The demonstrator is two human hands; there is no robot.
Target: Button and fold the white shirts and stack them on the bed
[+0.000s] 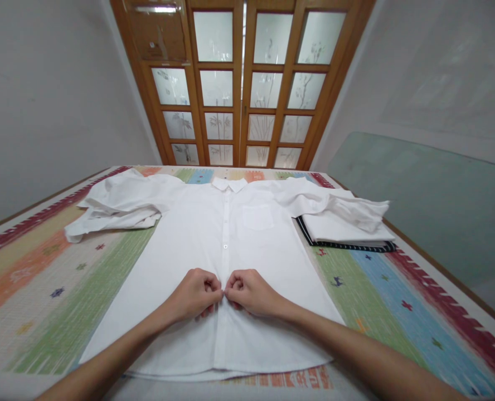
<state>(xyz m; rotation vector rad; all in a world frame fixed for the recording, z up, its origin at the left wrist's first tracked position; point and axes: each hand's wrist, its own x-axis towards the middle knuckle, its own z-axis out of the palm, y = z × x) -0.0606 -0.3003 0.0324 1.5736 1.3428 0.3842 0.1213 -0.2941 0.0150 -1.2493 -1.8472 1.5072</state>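
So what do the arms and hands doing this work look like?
They're a person's, with no sleeve showing on the left forearm or right forearm. The left hand and right hand are gloveless; no rings, watches, cables or markings show.

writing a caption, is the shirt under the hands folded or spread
Spread: the shirt lies flat, collar far, hem near, wrinkled sleeves out to either side.

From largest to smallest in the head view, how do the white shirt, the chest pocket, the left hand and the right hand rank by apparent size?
1. White shirt
2. Left hand and right hand: alike, unranked
3. Chest pocket
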